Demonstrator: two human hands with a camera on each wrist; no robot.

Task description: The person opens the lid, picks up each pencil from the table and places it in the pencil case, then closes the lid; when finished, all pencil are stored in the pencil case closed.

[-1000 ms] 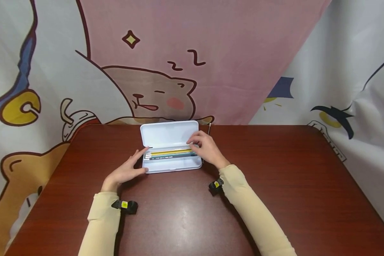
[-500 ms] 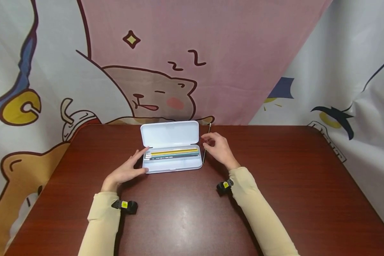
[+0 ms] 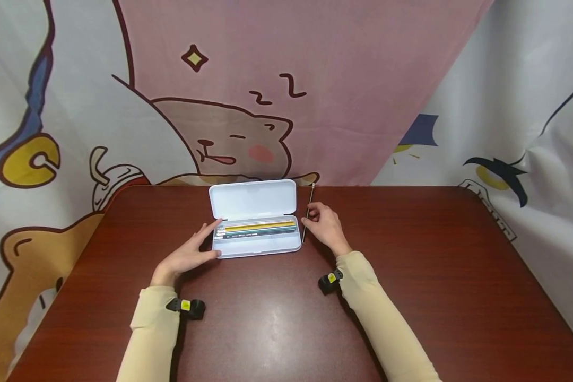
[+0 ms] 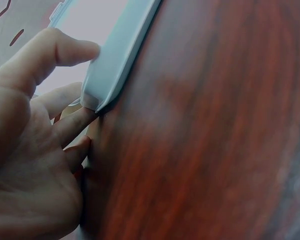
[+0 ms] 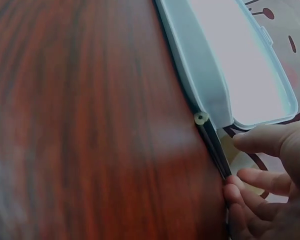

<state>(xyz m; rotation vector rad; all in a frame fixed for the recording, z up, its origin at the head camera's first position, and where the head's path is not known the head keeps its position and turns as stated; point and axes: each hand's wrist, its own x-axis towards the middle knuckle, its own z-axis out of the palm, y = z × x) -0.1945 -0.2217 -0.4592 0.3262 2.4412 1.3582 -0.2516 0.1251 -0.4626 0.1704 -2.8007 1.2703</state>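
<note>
Brown wood makes up the table (image 3: 277, 329), and two arms in pale yellow sleeves (image 3: 387, 323) reach over it. Each wrist has a small black band with a yellow spot.

The left hand (image 3: 188, 254) lies flat on the table with its fingers straight. Its thumb and fingertips touch the left end of the white pencil case (image 3: 257, 245). The left wrist view shows the thumb on top of the case's corner (image 4: 97, 92) and the fingers beside it.

The case is open, with its lid (image 3: 253, 199) tipped back. Inside, a few pencils (image 3: 258, 228) lie side by side, one yellow and one dark green.

The right hand (image 3: 324, 225) is just to the right of the case. Its curled fingers (image 5: 250, 187) rest on a thin dark pencil (image 3: 307, 215) that lies on the table right beside the case. I cannot tell if the fingers really pinch it.

Behind the table hangs a cloth (image 3: 286, 90) with a sleeping cartoon animal.
</note>
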